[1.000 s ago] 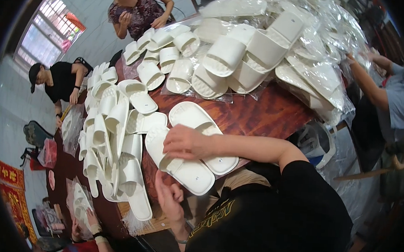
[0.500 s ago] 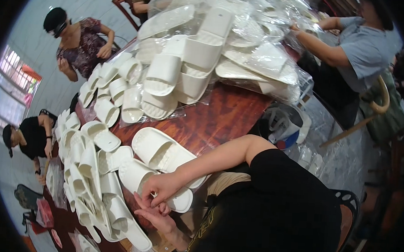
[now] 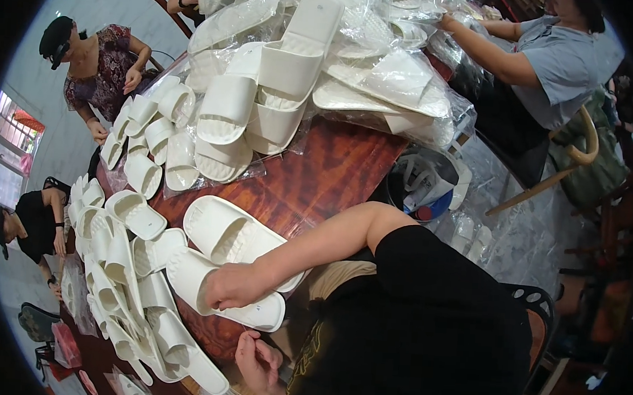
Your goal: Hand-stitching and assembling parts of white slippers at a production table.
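My right hand (image 3: 237, 286) is closed, its fingertips tucked under the strap of a white slipper (image 3: 264, 313) near the table's front edge. Whatever the fingers hold, if anything, is hidden by the hand. A small dark mark shows on that slipper's insole. Just behind lies a second white slipper (image 3: 218, 221), partly covered by my right forearm. Nearer to me, beyond the table edge, my left hand (image 3: 257, 366) is raised apart from the slippers. Its fingers are curled together, and anything small between them cannot be made out.
Loose white slippers (image 3: 138, 260) crowd the table's left side. Bagged slippers (image 3: 387, 87) are heaped at the back of the red-brown table (image 3: 347, 163). A dark bucket (image 3: 425, 182) stands at the right, near a wooden cane (image 3: 538, 198). Several other people work around the table.
My right hand has left the fingers of my left hand and moved to the slipper's strap. My left hand has curled and lowered slightly. The whole view has shifted, moving the table leftward.
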Action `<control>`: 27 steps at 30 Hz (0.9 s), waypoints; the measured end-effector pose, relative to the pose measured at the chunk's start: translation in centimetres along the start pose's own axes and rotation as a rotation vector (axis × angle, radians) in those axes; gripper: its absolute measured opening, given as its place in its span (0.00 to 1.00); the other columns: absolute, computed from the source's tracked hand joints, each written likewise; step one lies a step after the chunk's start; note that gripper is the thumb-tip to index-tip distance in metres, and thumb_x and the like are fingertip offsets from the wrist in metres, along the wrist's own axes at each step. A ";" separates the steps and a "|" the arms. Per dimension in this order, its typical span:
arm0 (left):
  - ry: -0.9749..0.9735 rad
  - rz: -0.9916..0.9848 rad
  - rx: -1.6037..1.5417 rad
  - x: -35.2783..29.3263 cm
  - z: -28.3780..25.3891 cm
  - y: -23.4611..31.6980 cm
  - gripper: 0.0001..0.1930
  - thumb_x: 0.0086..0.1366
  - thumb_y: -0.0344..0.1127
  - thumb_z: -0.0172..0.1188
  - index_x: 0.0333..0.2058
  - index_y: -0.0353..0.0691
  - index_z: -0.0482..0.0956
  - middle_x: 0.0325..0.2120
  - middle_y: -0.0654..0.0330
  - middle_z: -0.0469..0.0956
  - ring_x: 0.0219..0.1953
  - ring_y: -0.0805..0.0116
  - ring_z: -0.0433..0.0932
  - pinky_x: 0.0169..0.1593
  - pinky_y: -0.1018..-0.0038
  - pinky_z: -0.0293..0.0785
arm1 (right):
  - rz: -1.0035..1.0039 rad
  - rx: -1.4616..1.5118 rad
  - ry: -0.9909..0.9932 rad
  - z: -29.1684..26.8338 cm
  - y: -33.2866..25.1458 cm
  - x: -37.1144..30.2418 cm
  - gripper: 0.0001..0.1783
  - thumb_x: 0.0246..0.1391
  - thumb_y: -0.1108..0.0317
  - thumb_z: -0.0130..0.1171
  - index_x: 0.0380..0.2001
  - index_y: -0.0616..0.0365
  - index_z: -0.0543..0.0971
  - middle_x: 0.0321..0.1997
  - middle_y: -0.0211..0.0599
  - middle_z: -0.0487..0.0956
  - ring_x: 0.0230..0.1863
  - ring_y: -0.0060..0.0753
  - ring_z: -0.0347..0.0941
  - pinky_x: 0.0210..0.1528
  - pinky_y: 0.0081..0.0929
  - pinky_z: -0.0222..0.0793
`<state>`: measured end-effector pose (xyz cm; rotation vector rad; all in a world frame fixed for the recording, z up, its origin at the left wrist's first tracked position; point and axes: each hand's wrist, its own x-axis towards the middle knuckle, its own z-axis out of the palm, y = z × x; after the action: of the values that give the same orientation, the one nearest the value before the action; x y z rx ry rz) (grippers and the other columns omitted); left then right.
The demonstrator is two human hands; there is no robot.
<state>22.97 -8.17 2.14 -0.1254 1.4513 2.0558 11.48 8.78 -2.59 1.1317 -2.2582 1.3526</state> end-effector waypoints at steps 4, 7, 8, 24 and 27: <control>0.074 0.157 0.185 0.3 -2.2 -1.8 0.15 0.62 0.27 0.47 0.47 0.28 0.68 0.23 0.61 0.66 0.19 0.79 0.61 0.19 0.85 0.57 | -0.119 -0.081 0.045 0.5 0.8 -0.4 0.06 0.43 0.69 0.56 0.26 0.57 0.77 0.29 0.42 0.77 0.34 0.50 0.73 0.34 0.44 0.69; 0.098 0.035 -0.078 1.0 1.2 0.5 0.12 0.65 0.30 0.45 0.43 0.29 0.71 0.19 0.62 0.67 0.16 0.77 0.63 0.19 0.83 0.61 | -0.180 -0.173 0.042 -3.0 0.6 -0.2 0.10 0.50 0.68 0.52 0.35 0.59 0.76 0.32 0.43 0.75 0.35 0.48 0.73 0.35 0.39 0.69; 0.102 -0.097 0.043 2.0 0.9 1.6 0.13 0.68 0.36 0.45 0.39 0.31 0.73 0.15 0.62 0.70 0.13 0.75 0.66 0.18 0.81 0.63 | -0.065 -0.169 0.041 -4.3 0.2 0.0 0.10 0.49 0.71 0.54 0.36 0.60 0.75 0.32 0.42 0.75 0.34 0.46 0.73 0.35 0.38 0.70; 0.068 0.075 -0.473 1.5 -0.6 -1.2 0.13 0.69 0.37 0.44 0.44 0.35 0.69 0.36 0.51 0.77 0.32 0.66 0.77 0.36 0.73 0.72 | -0.331 -0.030 -0.138 -7.0 -2.5 2.1 0.08 0.37 0.75 0.63 0.26 0.61 0.78 0.23 0.37 0.76 0.21 0.37 0.72 0.22 0.28 0.65; 0.083 0.109 -0.600 3.0 0.2 -1.0 0.13 0.69 0.37 0.42 0.45 0.34 0.69 0.42 0.52 0.75 0.41 0.66 0.76 0.44 0.70 0.71 | -0.447 -0.014 -0.397 -6.2 -3.7 1.5 0.15 0.33 0.72 0.63 0.31 0.59 0.77 0.26 0.35 0.73 0.28 0.36 0.71 0.29 0.30 0.65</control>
<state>21.11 -6.53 0.14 -0.3825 0.8550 2.5443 12.31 12.34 3.86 1.8983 -2.0582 0.9982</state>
